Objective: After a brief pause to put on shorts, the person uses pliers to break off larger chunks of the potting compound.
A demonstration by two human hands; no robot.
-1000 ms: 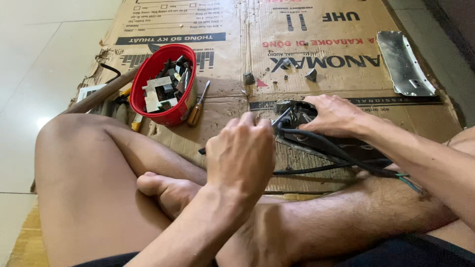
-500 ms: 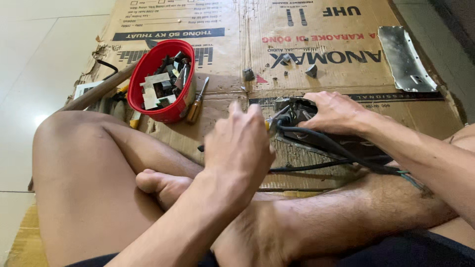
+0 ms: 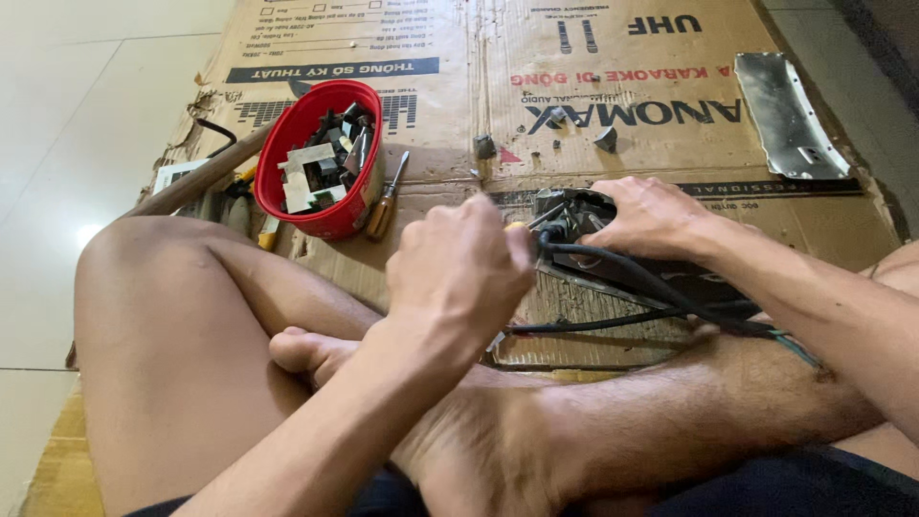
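Note:
I sit cross-legged on flattened cardboard. My left hand is closed in a fist around a tool with a yellow handle, its metal tip pointing right into a black device. My right hand rests on top of that device and grips it, holding it down on the cardboard. Black cables run from the device back over my right shin. Most of the tool is hidden inside my fist.
A red bowl full of small metal and plastic parts stands at the left, with a wooden-handled screwdriver beside it and a wooden stick behind. A shiny metal plate lies at the right. Small loose parts dot the cardboard.
The view has shifted slightly. My left hand has stayed fisted on the tool and edged closer to the device; my right hand keeps its hold on it.

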